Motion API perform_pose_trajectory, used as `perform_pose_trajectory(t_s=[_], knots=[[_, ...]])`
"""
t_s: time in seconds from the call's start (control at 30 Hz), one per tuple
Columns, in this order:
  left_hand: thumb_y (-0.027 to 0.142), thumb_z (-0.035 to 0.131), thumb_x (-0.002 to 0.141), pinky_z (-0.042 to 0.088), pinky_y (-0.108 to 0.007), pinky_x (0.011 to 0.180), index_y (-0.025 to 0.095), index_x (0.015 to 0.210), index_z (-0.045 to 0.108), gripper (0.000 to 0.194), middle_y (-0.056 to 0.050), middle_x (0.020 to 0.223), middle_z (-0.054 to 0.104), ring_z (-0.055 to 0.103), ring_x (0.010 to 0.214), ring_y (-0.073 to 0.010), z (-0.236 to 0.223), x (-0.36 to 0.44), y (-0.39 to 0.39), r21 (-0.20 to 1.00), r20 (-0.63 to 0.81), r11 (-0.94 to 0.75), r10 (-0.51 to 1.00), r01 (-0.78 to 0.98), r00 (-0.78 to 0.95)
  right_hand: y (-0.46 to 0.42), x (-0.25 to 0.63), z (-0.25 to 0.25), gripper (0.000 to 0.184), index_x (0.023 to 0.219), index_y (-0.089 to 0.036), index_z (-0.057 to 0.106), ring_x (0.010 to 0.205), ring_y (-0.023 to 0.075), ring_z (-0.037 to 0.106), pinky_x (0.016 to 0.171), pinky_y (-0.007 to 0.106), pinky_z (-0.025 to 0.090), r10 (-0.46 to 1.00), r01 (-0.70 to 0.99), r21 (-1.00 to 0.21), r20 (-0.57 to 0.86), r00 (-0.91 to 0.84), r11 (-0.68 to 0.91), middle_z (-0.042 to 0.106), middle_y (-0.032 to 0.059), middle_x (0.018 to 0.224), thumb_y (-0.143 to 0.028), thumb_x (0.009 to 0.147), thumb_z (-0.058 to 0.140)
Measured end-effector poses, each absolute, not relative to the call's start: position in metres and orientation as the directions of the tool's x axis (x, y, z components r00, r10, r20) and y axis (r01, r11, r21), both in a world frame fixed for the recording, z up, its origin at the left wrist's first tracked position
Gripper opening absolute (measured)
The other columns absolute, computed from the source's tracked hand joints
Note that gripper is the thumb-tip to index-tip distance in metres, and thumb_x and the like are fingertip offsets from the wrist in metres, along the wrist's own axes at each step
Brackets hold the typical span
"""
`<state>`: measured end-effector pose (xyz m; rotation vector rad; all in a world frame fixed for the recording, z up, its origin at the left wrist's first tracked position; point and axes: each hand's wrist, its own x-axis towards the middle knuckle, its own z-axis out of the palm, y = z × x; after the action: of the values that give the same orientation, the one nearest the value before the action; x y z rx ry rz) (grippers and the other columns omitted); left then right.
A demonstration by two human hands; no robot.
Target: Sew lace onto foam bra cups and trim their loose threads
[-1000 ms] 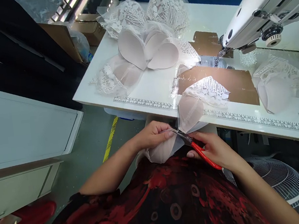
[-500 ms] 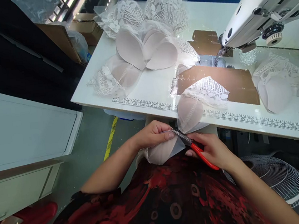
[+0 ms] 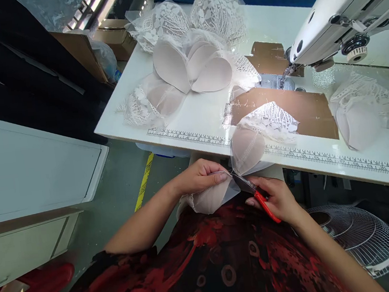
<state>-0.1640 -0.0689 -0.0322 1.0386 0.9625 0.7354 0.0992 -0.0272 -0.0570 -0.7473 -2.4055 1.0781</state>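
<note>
My left hand (image 3: 203,175) pinches the edge of a pale bra cup (image 3: 209,199) with sheer fabric, held below the table's front edge. In my right hand (image 3: 273,195) is a pair of scissors with red handles (image 3: 266,207). Their blades (image 3: 242,182) point left at the sheer fabric, close to my left fingertips. Just above the blades, a second bra cup with white lace (image 3: 249,147) hangs partly over the table edge, its lower tip near the cutting point. Whether the blades have fabric between them is too small to tell.
A white sewing machine (image 3: 334,13) stands at the right, brown cardboard (image 3: 313,113) near its needle. Several lace cups (image 3: 171,66) lie at the table's back left, and another cup (image 3: 360,120) lies right. A fan (image 3: 363,239) sits below the table, which has a printed ruler (image 3: 322,157).
The scissors have drawn back slightly to the right and their blades have shifted at the fabric. My left hand stays nearly in place with the cup.
</note>
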Motion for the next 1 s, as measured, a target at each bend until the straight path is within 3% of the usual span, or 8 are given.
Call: perform_pose_trajectory(t_s=[0.13, 0.27, 0.4, 0.57, 0.67, 0.77, 0.87, 1.0], knots=[[0.046, 0.065, 0.087, 0.050, -0.025, 0.079, 0.009, 0.100, 0.073, 0.040, -0.010, 0.095, 0.073, 0.066, 0.086, -0.0171, -0.036, -0.164, -0.069, 0.954, -0.266, 0.298, 0.894, -0.036, 0.362, -0.033, 0.103, -0.061, 0.039, 0.114, -0.021, 0.062, 0.083, 0.0224, 0.070, 0.072, 0.030, 0.054, 0.716, 0.299, -0.819, 0.182, -0.674, 0.490, 0.073, 0.0082, 0.099, -0.044, 0.083, 0.066], [0.041, 0.062, 0.090, 0.049, -0.029, 0.091, 0.010, 0.102, 0.074, 0.035, -0.012, 0.103, 0.073, 0.066, 0.099, -0.0204, -0.035, -0.152, -0.064, 0.988, -0.136, 0.152, 0.936, -0.022, 0.325, -0.042, 0.095, -0.062, 0.041, 0.118, -0.025, 0.057, 0.084, 0.0214, 0.068, 0.075, 0.032, 0.054, 0.828, 0.214, -0.936, 0.123, -0.548, 0.280, 0.071, 0.0049, 0.098, -0.043, 0.083, 0.067], [0.036, 0.055, 0.094, 0.051, -0.027, 0.085, 0.010, 0.099, 0.074, 0.032, -0.012, 0.099, 0.073, 0.067, 0.094, -0.0191, -0.033, -0.129, -0.066, 0.997, 0.034, -0.050, 0.960, 0.051, 0.279, -0.050, 0.084, -0.057, 0.031, 0.111, -0.025, 0.059, 0.082, 0.0191, 0.063, 0.075, 0.032, 0.053, 0.906, 0.130, -0.982, 0.068, -0.418, 0.134, 0.067, 0.0024, 0.093, -0.040, 0.085, 0.065], [0.031, 0.048, 0.096, 0.050, -0.024, 0.078, 0.012, 0.100, 0.072, 0.031, -0.011, 0.092, 0.071, 0.066, 0.084, -0.0174, -0.033, -0.108, -0.076, 0.904, 0.190, -0.324, 0.888, 0.277, 0.419, -0.051, 0.083, -0.045, 0.021, 0.101, -0.023, 0.060, 0.066, 0.0150, 0.057, 0.061, 0.026, 0.050, 0.967, 0.238, -0.962, 0.073, -0.246, 0.133, 0.064, -0.0007, 0.080, -0.035, 0.083, 0.065], [0.027, 0.047, 0.097, 0.050, -0.022, 0.075, 0.014, 0.098, 0.072, 0.028, -0.010, 0.090, 0.073, 0.068, 0.083, -0.0169, -0.020, -0.109, -0.078, 0.891, 0.137, -0.372, 0.768, 0.261, 0.626, -0.042, 0.096, -0.026, 0.018, 0.100, -0.023, 0.062, 0.066, 0.0141, 0.057, 0.062, 0.025, 0.050, 0.896, 0.283, -0.918, 0.142, -0.421, 0.279, 0.063, -0.0012, 0.079, -0.022, 0.082, 0.062], [0.021, 0.049, 0.096, 0.050, -0.019, 0.076, 0.016, 0.106, 0.071, 0.024, -0.008, 0.091, 0.074, 0.069, 0.083, -0.0156, 0.006, -0.119, -0.079, 0.946, 0.097, -0.296, 0.652, 0.135, 0.752, -0.026, 0.114, 0.005, 0.032, 0.111, -0.024, 0.063, 0.080, 0.0173, 0.062, 0.076, 0.029, 0.052, 0.683, 0.278, -0.856, 0.113, -0.721, 0.435, 0.068, 0.0035, 0.095, -0.013, 0.081, 0.059], [0.018, 0.055, 0.093, 0.051, -0.022, 0.082, 0.015, 0.110, 0.071, 0.024, -0.012, 0.095, 0.071, 0.067, 0.087, -0.0174, 0.027, -0.129, -0.080, 0.953, 0.185, -0.298, 0.731, 0.063, 0.657, -0.013, 0.123, 0.032, 0.045, 0.128, -0.027, 0.058, 0.088, 0.0207, 0.066, 0.080, 0.032, 0.053, 0.513, 0.266, -0.820, 0.040, -0.857, 0.507, 0.070, 0.0067, 0.104, -0.014, 0.084, 0.059], [0.021, 0.059, 0.090, 0.043, -0.038, 0.105, 0.017, 0.104, 0.074, 0.021, -0.016, 0.137, 0.052, 0.054, 0.122, -0.0284, 0.024, -0.128, -0.075, 0.941, 0.259, -0.333, 0.822, 0.060, 0.507, -0.011, 0.117, 0.035, 0.054, 0.138, -0.032, 0.051, 0.102, 0.0245, 0.068, 0.086, 0.035, 0.055, 0.557, 0.247, -0.840, 0.077, -0.827, 0.484, 0.070, 0.0061, 0.116, -0.023, 0.086, 0.061]])
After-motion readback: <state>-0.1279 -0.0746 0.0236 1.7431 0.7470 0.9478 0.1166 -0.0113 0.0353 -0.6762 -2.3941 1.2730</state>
